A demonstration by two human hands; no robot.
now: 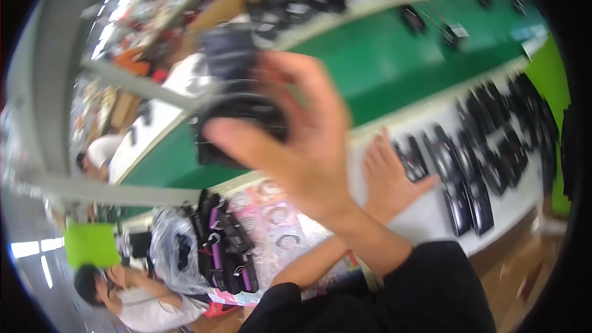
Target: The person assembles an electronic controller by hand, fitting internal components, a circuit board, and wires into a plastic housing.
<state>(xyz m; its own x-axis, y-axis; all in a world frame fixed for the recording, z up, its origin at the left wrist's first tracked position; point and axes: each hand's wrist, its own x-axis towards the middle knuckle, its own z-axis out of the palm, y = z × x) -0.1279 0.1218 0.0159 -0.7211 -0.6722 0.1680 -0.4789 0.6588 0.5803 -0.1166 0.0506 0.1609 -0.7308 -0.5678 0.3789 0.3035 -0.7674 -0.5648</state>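
Running along the left side, a grey metal frame (129,188) stands near a person in a white shirt (139,311) and a flat bright-green panel (91,243). Next, on the white near desk (425,228), a crumpled clear plastic bag (168,256) lies beside a cluster of long black items with purple strips (237,240), then a pink patterned sheet (271,222). Raised over this part, a blurred black object of unclear kind (237,102) is in the right hand (308,142), its fingers curled around the right side, thumb across the front. A green belt (382,55) lies on the far side. Further right, the left hand (388,179) reaches over the desk, fingers spread and holding nothing visible; whether they touch the surface I cannot tell. Rightmost, glossy black rounded items (456,206) lie in rows.
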